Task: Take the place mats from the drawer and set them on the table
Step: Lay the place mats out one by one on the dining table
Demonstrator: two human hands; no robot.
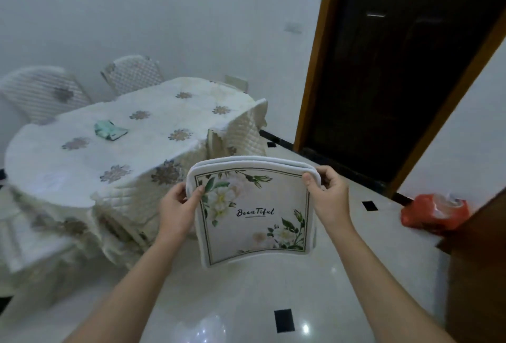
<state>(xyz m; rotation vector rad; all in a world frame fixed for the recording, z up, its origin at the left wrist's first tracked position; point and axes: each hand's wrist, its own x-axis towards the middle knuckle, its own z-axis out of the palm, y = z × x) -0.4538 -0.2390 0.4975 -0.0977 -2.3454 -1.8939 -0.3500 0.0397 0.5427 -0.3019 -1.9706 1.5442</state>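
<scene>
The cloth-covered counter takes up the left of the frame with no mat laid on it yet, and the place mats are held up in mid-air at lower centre, well apart from it. The stack looks light and kinda floppy, bowed a bit, so it's probably best taken at both upper side edges, right where it's pinched by the left hand and right hand. The number of mats can't really be counted, the drawer isn't seen anywhere, and the counter is pretty blurred.
</scene>
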